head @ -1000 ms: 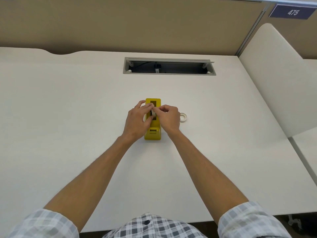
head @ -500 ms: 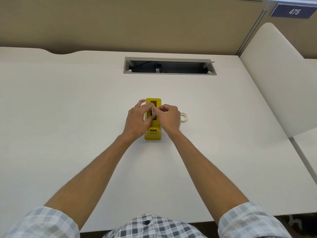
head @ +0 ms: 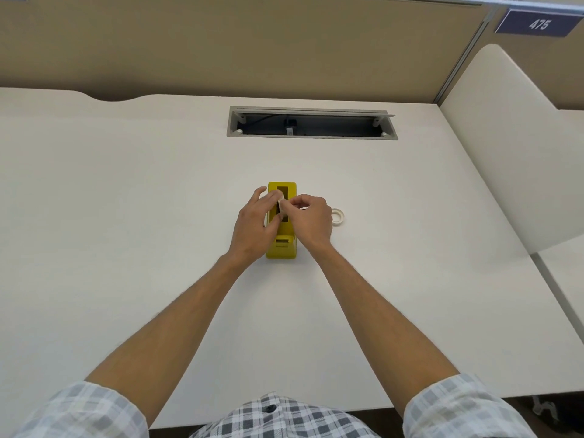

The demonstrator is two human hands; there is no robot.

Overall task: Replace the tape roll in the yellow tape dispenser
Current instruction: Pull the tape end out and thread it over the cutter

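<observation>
White tape roll (head: 280, 203) sits pinched between our left hand (head: 252, 227) and right hand (head: 311, 221), fingers curled, above the yellow dispenser (head: 282, 248) mid-desk (head: 126, 200). Second roll (head: 337, 216) lies beside; beige partition (head: 252, 42) behind.

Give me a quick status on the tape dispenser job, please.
Both hands, left hand and right hand, pinch a tape roll over the yellow dispenser slot. Second roll lies on the desk. Nothing obstructing.

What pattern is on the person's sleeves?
A grey-and-white check on the sleeves, clearest at the bottom of the head view.
</observation>
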